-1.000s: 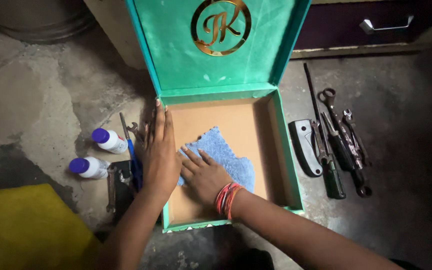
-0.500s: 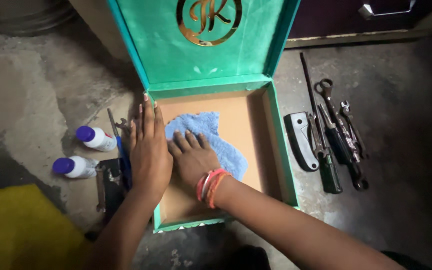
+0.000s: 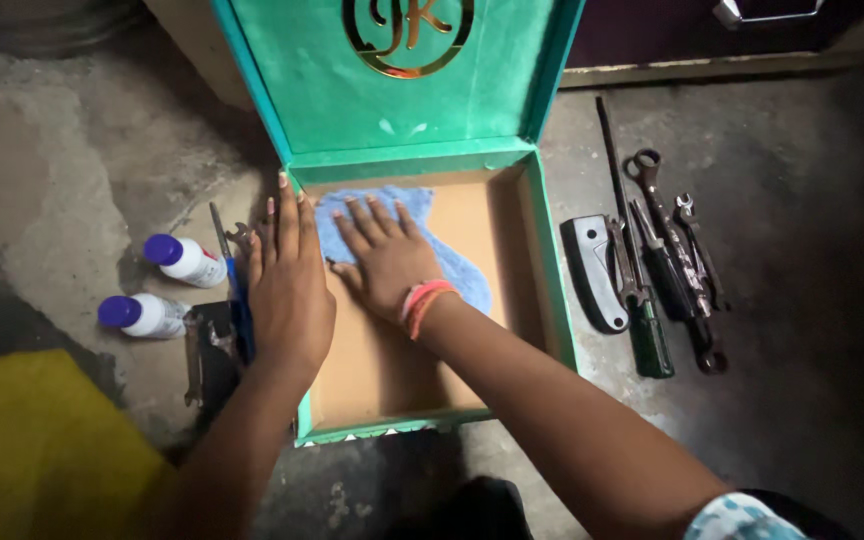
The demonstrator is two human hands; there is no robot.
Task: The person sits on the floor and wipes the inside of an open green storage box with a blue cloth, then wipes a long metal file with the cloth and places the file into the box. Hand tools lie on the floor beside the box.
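Blue cloth [image 3: 407,240] lies limp on the cardboard floor of the open teal box [image 3: 550,270], pinned under the flat, spread right hand [image 3: 384,262]; soft and light, it looks best gathered by its loose edge. Left hand [image 3: 290,290] presses flat on the box's wall, gripping nothing. Just beyond it lie two white bottles [image 3: 167,288] with purple caps.

Small bottles and hand tools lay on a rough concrete floor [image 3: 62,170].

Two white bottles with purple caps [image 3: 184,260] [image 3: 142,315] lay on their sides at the left, near each other. Just beside them were some dark tools [image 3: 214,345], perhaps a spanner among them, but the view was too dim to tell. At the right, a row of tools lay close together: a green-handled screwdriver [image 3: 649,340], scissors [image 3: 644,170], small spanners [image 3: 694,250] and a grey-and-black handle [image 3: 594,270]. A yellow cloth [image 3: 32,450] covered the lower left corner.
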